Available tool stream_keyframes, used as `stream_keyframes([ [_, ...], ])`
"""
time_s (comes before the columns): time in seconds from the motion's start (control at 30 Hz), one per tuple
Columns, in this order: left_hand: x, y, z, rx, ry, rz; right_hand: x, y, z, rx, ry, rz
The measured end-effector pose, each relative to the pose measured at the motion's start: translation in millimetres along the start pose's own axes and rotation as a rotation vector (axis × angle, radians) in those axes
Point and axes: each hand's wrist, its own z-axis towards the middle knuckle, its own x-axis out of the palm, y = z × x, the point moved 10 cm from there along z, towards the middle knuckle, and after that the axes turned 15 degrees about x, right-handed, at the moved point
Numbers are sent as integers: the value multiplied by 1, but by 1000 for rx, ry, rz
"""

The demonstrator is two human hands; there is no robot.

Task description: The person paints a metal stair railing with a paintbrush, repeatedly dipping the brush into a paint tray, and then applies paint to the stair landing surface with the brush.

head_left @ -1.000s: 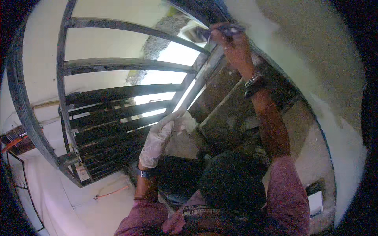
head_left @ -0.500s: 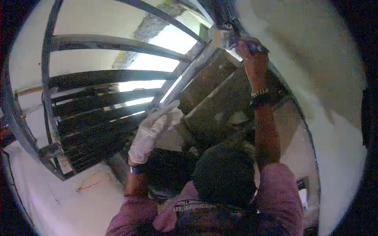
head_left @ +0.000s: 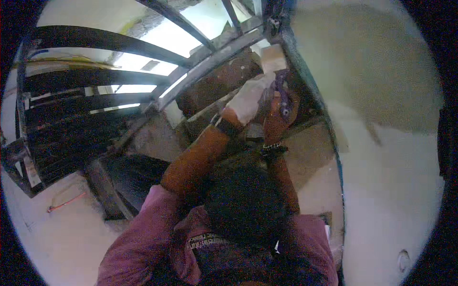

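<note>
At upper centre of the frame I see a small purple object (head_left: 281,88) held between the two raised hands; I cannot make out what kind of thing it is. The right hand (head_left: 281,110) is bare and its fingers are curled around the lower part of that object, gripping it. A beaded band (head_left: 273,148) sits on the right wrist just below. The left hand (head_left: 251,97) wears a white glove and lies against the purple object from the left, touching the right hand; its fingers look bent over the object, but I cannot tell whether they actually clamp it. A dark strap (head_left: 227,127) circles the left wrist. Both forearms rise from maroon sleeves (head_left: 143,233) at the lower edge. Behind the hands, a dark metal grille (head_left: 100,40) with slanted bars fills the upper left, bright daylight between its bars. A pale plastered wall (head_left: 381,119) occupies the right side, and a thin red cord (head_left: 67,202) lies at lower left.
</note>
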Motion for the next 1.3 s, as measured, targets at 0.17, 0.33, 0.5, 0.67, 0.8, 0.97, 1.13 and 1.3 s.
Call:
stream_keyframes([
  [0.17,27,24,35,-141,-215,-555,-1,28,5,-232,52,-322],
  [0.33,18,42,41,-195,-184,-285,3,27,12,-179,111,-553],
  [0.5,-12,97,67,-131,136,280,-30,5,-7,-355,53,-786],
  [0.67,-8,122,108,302,442,1721,-83,-48,-18,-14,125,-688],
  [0.8,-48,76,110,171,-130,1296,-103,-58,-31,141,147,-600],
  [0.97,-17,42,66,-22,-228,924,-116,-58,-30,232,94,-649],
  [1.13,-29,-11,74,29,-318,1111,-122,-51,-28,97,125,-532],
  [1.3,-9,9,78,-67,163,1380,-129,-52,-25,-155,120,-799],
])
